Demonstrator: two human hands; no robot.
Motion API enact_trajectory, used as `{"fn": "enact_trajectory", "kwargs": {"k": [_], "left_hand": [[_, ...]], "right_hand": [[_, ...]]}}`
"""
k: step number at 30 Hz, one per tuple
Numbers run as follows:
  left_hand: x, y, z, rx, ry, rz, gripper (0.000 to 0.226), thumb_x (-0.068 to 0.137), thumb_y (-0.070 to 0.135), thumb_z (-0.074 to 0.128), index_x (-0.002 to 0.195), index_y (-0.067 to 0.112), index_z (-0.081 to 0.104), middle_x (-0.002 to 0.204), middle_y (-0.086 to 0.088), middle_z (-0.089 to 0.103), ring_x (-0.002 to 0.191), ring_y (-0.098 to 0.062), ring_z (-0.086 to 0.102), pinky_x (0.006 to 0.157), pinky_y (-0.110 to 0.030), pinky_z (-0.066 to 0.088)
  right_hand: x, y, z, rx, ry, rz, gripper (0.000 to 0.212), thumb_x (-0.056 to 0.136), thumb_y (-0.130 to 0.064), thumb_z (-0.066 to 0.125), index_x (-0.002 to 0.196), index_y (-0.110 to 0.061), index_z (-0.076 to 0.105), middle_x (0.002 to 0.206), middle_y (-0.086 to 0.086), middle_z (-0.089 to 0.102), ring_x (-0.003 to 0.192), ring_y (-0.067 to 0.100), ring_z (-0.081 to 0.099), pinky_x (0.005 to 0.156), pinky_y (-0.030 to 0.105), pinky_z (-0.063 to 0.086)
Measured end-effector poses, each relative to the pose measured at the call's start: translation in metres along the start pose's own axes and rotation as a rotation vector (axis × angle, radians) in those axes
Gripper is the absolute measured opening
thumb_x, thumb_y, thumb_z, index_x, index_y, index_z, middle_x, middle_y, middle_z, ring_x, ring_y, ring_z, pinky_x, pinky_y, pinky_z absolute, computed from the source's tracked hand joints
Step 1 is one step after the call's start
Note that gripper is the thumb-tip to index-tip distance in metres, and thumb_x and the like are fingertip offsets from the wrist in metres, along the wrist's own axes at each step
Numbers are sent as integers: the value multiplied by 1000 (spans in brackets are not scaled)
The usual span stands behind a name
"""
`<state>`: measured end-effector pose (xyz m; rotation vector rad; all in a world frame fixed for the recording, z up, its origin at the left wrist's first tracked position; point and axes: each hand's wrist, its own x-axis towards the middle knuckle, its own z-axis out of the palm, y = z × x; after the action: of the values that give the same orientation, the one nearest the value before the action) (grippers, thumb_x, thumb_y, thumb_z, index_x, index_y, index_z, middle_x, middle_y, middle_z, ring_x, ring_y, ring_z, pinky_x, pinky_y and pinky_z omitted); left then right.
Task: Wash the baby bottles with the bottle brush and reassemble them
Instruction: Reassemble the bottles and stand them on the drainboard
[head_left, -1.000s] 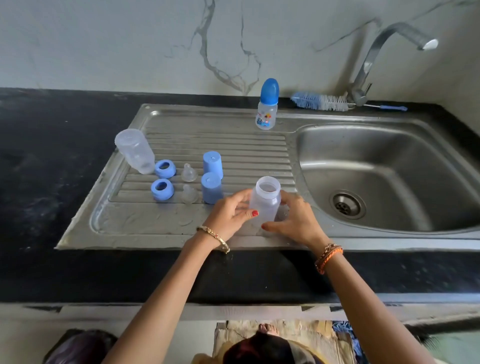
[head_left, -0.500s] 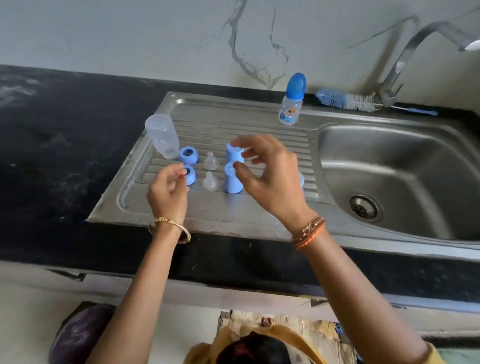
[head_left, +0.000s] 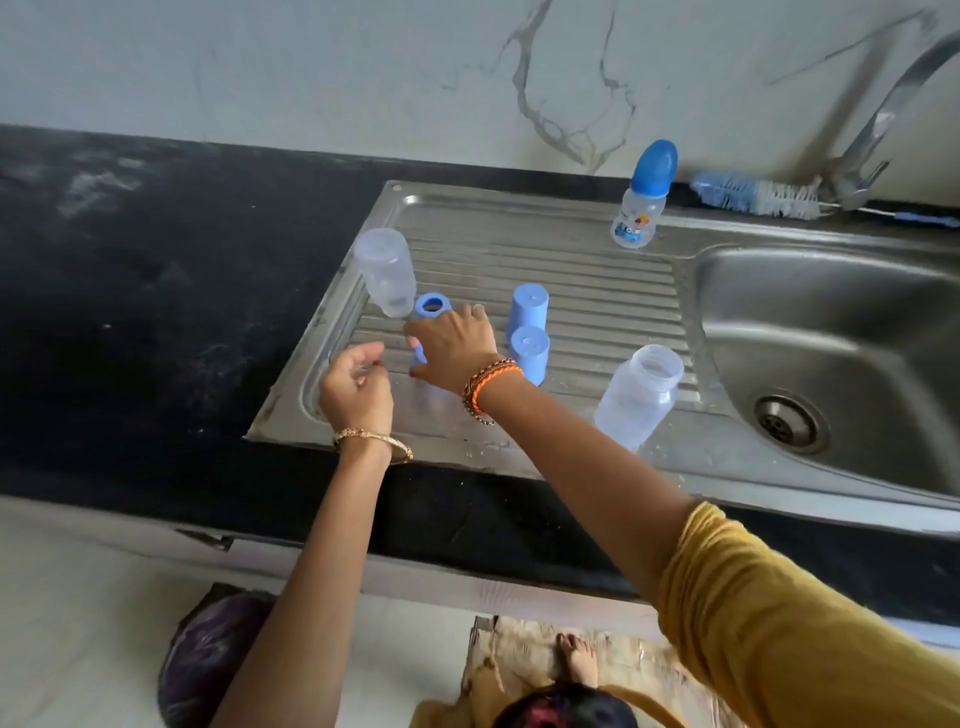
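From the head view, my right hand (head_left: 451, 347) reaches over a blue ring (head_left: 418, 353) on the drainboard (head_left: 597, 291) (grasp hidden, I cannot tell). My left hand (head_left: 356, 391) hovers loosely curled, holding nothing. An open bottle (head_left: 638, 397) stands near the counter's front edge.

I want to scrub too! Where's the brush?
In the head view, the bottle brush lies far right behind the sink, between the assembled bottle and the tap.
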<state>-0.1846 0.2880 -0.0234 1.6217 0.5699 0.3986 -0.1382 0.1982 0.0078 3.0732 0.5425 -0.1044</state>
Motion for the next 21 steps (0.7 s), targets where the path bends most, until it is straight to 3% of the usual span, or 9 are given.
{"fn": "enact_trajectory", "kwargs": {"k": [3,6,10,11,13,14,15,18,21], "left_hand": [[-3,4,4,-62,-10,-7,25,85,-5,50,95,13,65,104,-6,65,89,-16,62,78,-32,54],[-7,14,7,-133,-75,9,23,85,-4,51,97,11,65,103,-1,63,78,-1,57,63,-15,48],[-18,29,20,-194,-242,20,16,86,-1,55,91,12,64,91,4,63,82,-8,58,62,-14,47],[-20,32,23,-207,-270,18,16,86,1,56,85,15,63,88,6,63,82,-11,58,60,-13,47],[-23,35,29,-236,-297,9,22,86,2,57,78,21,62,83,6,63,81,-14,59,57,-12,47],[-25,37,31,-249,-313,-4,22,86,2,57,77,22,62,81,6,63,80,-14,59,56,-11,47],[-26,39,31,-269,-343,-30,20,87,3,57,78,21,63,81,5,64,77,-14,59,55,-11,48],[-29,48,31,-364,-542,-216,8,91,15,56,88,15,64,82,2,69,76,-14,63,59,-14,52],[-27,55,26,-454,-821,-395,32,95,34,44,95,9,64,90,-5,71,80,-18,67,66,-22,56]], "right_hand": [[-13,15,-26,234,94,32,39,86,-39,58,122,-27,52,115,7,62,110,29,54,89,34,38],[-50,57,-89,876,273,6,35,81,-35,66,115,-26,62,97,5,69,92,17,62,79,22,44],[-95,136,-134,1689,430,66,16,72,-32,59,77,-29,74,73,-7,66,64,7,57,59,17,42],[-95,153,-127,1609,462,240,15,71,-33,62,76,-27,74,75,-3,66,67,11,58,61,20,42],[-91,179,-101,872,377,590,21,75,-30,65,91,-18,73,91,9,68,85,25,60,74,27,42],[-91,186,-88,507,407,691,25,78,-26,64,98,-14,70,95,12,68,90,28,60,78,30,41],[-93,185,-82,372,448,669,28,79,-27,65,103,-15,69,94,10,69,89,25,60,79,30,42],[-98,149,-85,645,523,393,41,75,-35,73,113,-24,65,95,0,69,89,10,62,83,25,46],[-90,99,-81,698,446,108,53,72,-34,76,121,-24,59,108,-6,66,98,6,60,89,23,44]]}}
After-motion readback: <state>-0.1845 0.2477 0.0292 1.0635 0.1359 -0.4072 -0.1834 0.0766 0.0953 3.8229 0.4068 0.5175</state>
